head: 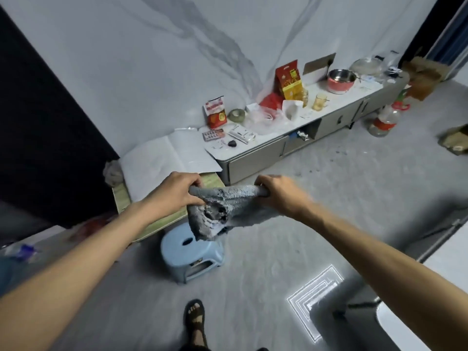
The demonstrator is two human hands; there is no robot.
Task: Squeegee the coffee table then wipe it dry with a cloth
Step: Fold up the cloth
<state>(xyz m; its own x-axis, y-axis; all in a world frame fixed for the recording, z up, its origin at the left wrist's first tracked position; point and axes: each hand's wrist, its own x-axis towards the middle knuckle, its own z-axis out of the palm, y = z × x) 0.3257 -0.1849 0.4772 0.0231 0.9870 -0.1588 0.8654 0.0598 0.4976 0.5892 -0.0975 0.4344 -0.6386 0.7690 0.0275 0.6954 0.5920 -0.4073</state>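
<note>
A grey fluffy cloth (222, 209) is stretched in the air between both hands, its lower part hanging down over a blue stool. My left hand (174, 193) grips its left corner and my right hand (281, 193) grips its right corner. A white tabletop edge (430, 295) shows at the lower right; I cannot tell if it is the coffee table. No squeegee is in view.
A light blue plastic stool (184, 252) stands on the grey floor below the cloth. A long low cabinet (291, 145) along the wall carries packets, a pink pot, jars and papers. A bottle (383, 121) stands by its right end. My sandalled foot (193, 315) is at the bottom.
</note>
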